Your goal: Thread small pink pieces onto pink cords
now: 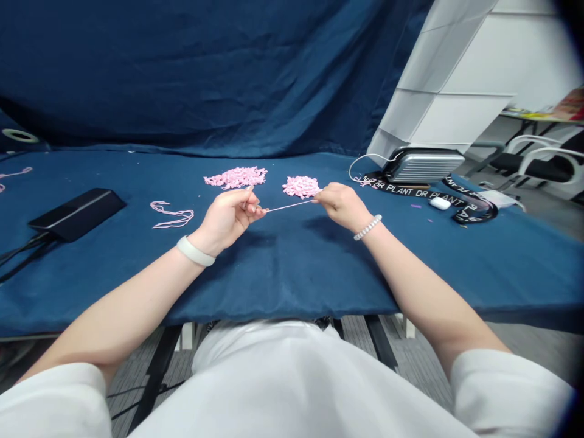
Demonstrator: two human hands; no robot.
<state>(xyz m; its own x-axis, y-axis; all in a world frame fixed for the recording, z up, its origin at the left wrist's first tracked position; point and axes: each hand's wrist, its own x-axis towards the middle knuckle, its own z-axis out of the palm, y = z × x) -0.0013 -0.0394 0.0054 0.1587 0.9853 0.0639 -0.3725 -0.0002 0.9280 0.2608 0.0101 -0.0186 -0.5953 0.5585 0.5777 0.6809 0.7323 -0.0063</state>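
A thin pink string [291,207] is drawn straight between my two hands above the table. My left hand [230,218] pinches one end of it between thumb and fingers, palm partly turned up. My right hand [341,204] is closed on the other end, knuckles up. Behind my left hand lies a loose heap of small pink knotted pieces [237,177]. A second, rounder pink heap [301,187] sits just beyond the string, close to my right fingertips. To the left of my left hand, a few loose pink strings [172,215] lie on the cloth.
A blue cloth [292,274] covers the table. On the left is a black flat device [77,214] with cables. At the right stand a silver ribbed case [424,166], a black lettered lanyard [401,190] and a small white case [439,204]. A blue curtain [205,73] hangs behind.
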